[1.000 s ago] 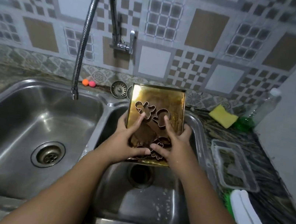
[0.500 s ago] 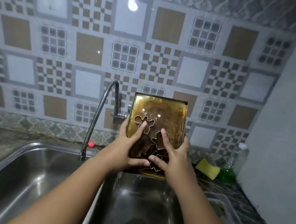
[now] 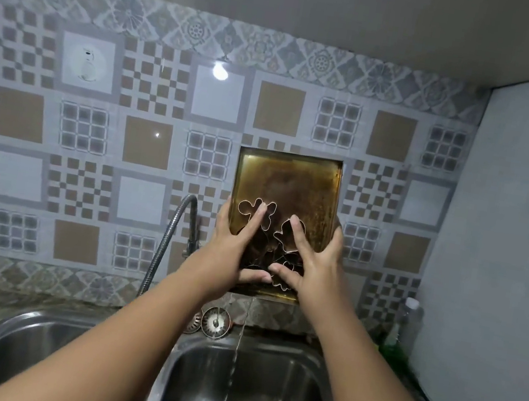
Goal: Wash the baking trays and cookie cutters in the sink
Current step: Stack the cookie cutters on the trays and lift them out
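Note:
A stained golden baking tray [image 3: 289,178] is held almost upright above the right sink basin [image 3: 245,398]. Several metal cookie cutters [image 3: 286,238] lie against its inner face. My left hand [image 3: 231,247] grips the tray's left edge, its fingers behind and its forefinger and thumb pressing the cutters. My right hand [image 3: 313,263] grips the right edge the same way. A thin stream of water [image 3: 234,362] runs from the tray's lower edge into the basin.
The flexible tap [image 3: 168,240] curves down just left of my left hand. Two sink strainers [image 3: 214,321] lean at the back ledge. The left basin [image 3: 23,356] lies beside the right one. A green soap bottle [image 3: 406,326] stands by the right wall.
Both hands have lifted the tray with the cutters from low in the right basin to well above it, tilting it upright. Water now drains off its lower edge.

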